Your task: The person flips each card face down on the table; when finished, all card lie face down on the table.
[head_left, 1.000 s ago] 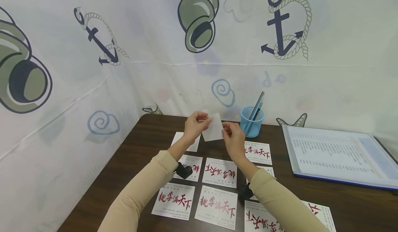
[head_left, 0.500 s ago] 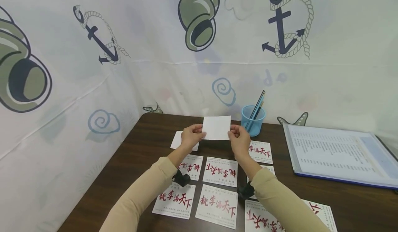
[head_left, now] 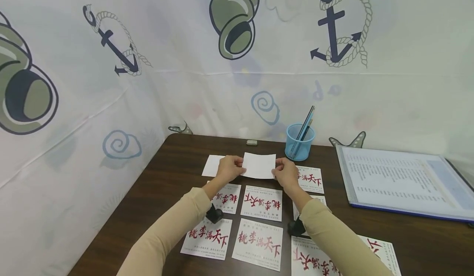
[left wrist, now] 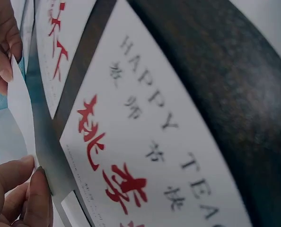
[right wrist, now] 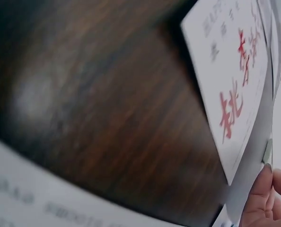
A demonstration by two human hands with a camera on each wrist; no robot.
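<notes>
Evidently the left hand (head_left: 228, 170) and right hand (head_left: 286, 173) are pinching a blank white card (head_left: 259, 165) by its side edges, probably lowering it into the card grid (head_left: 261, 203), which calls for level alignment.

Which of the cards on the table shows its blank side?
The card at the far left of the back row, beside the left hand; the others show red lettering.

Both arms reach forward over the table, beige sleeves down to the wrists. The left hand (head_left: 228, 170) and right hand (head_left: 286, 173) face each other, fingers curled in a pinch, level and well apart.
</notes>
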